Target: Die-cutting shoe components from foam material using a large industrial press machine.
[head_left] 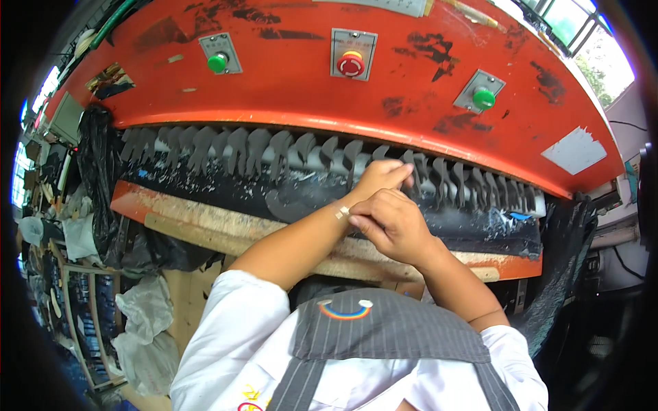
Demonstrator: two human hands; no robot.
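Note:
My left hand (387, 175) reaches over the machine's bed, beside a row of dark grey curved cut pieces (257, 149) standing along the slot. Its fingers are curled, and whatever they may hold is hidden. My right hand (396, 220) is bent in front of the left wrist, its fingers drawn together. The right thumb and fingertips are close to a small pale strip of tape (342, 212) on my left wrist; I cannot tell whether they pinch it. One more dark curved piece (288, 207) lies flat on the black bed (226, 185), left of my forearm.
Above the slot is a red machine panel (288, 82) with a red stop button (350, 65) and green buttons (217, 64) (484, 98). A worn wooden edge (199, 222) runs along the bed's front. Black plastic (99, 171) hangs at the left; clear bags (145, 329) lie below.

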